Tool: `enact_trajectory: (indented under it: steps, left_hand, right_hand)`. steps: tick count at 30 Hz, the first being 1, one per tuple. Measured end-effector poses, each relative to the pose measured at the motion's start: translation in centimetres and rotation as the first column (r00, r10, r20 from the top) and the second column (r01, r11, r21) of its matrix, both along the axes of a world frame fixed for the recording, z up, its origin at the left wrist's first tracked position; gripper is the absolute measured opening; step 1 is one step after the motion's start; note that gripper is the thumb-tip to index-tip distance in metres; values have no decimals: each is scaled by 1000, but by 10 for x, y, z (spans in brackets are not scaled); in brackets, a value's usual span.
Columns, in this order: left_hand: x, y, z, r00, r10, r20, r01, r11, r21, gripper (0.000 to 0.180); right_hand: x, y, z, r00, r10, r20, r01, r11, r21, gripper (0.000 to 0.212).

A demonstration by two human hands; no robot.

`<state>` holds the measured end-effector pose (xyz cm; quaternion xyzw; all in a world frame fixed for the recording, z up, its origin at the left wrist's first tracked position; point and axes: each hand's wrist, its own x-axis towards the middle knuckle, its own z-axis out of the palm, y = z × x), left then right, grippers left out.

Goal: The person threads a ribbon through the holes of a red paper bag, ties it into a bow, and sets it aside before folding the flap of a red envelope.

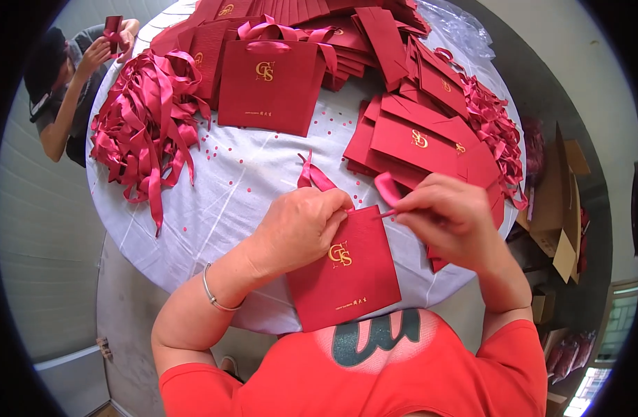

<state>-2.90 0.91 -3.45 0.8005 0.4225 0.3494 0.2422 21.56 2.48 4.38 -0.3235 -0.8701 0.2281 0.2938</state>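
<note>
The left hand [305, 226] grips a bag [364, 281], the right hand [447, 219] its seemingly half-threaded ribbon [386, 189]; 1 ribboned bag [267, 97] looks done, a pile [395, 133] unfinished.

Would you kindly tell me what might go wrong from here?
The pink ribbon might slip from the right hand. The red bag, its bottom near the edge of the table, could slide if the left hand lets go. Loose strands in the ribbon heap could tangle.
</note>
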Motion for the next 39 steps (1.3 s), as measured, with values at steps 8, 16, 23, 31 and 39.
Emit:
enact_trajectory:
  steps: [8, 16, 23, 31, 39]
  left_hand:
    - [1, 3, 5, 996, 13, 94, -5, 997, -80, 7]
    - [-5, 2, 9, 986, -39, 165, 101, 917, -385, 12]
    - [-3, 0, 10, 990, -27, 137, 82, 907, -414, 12]
    - [-1, -3, 9, 992, -1, 123, 49, 923, -382, 11]
    - [-6, -1, 10, 993, 16, 118, 36, 902, -429, 10]
  right_hand:
    - [-4, -6, -51, 998, -50, -41, 48, 998, -45, 12]
    - [-9, -8, -56, 996, 6, -90, -6, 1000, 0, 13]
    - [-15, -10, -55, 1000, -1, -21, 3, 995, 104, 13]
    - [-30, -22, -43, 961, -115, 250, 46, 963, 265, 13]
    - [-47, -20, -46, 954, -129, 271, 73, 976, 207, 14]
